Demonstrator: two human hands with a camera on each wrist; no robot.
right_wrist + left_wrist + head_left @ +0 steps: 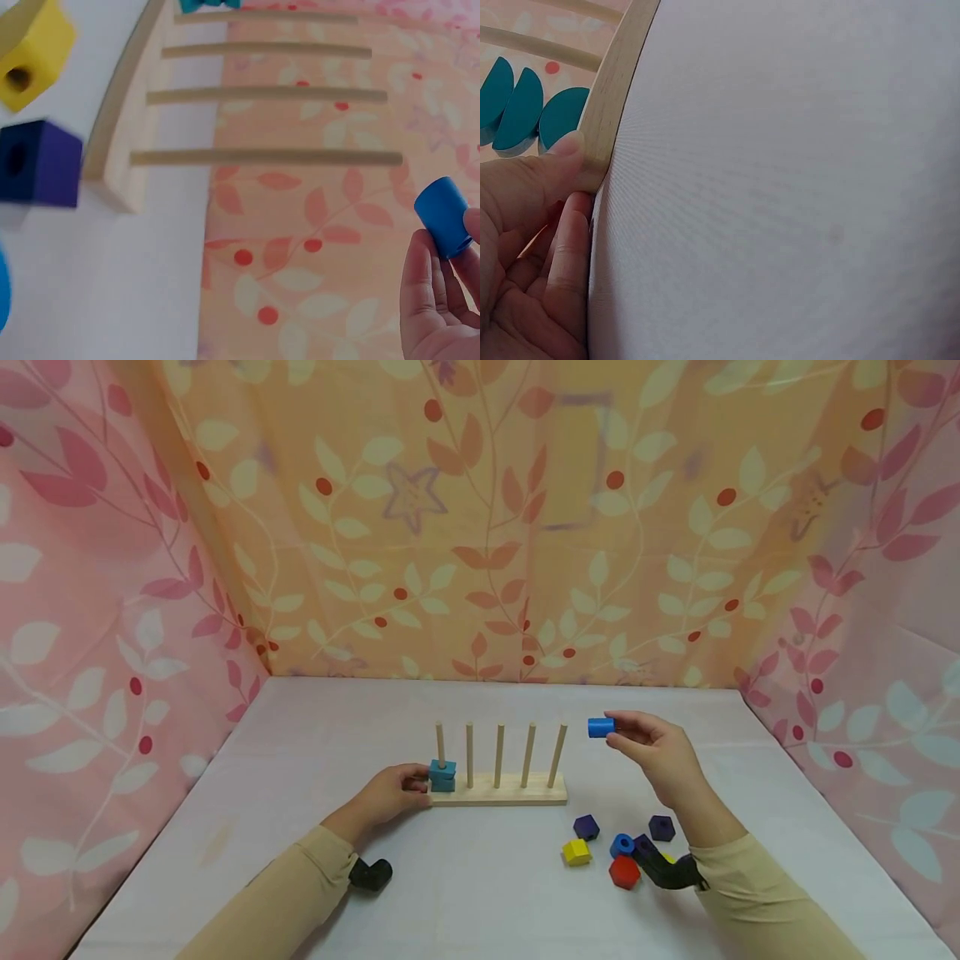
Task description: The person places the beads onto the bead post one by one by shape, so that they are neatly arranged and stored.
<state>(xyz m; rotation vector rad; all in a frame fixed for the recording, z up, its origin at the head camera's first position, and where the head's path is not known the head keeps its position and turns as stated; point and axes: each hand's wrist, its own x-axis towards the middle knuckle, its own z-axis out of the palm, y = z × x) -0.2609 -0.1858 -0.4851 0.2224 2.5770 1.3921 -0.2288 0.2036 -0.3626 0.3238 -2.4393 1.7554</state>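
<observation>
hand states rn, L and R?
Left hand: closed, gripping the end of the five-peg wooden rack.
Right hand: closed, pinching a blue cylinder, held up off the table.

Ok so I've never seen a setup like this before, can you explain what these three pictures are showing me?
There's no machine here: a person is working bare-handed. The wide picture comes from a camera on the person's head, looking forward and down. The other two come from cameras worn on each wrist, which is why they look tilted and close up.

On the white table stands a wooden rack with five pegs; teal blocks sit on the leftmost. The left hand grips that end of the rack. The right hand holds a blue cylinder in the air. Nearer the person lie loose pieces, including a red block and purple blocks.
</observation>
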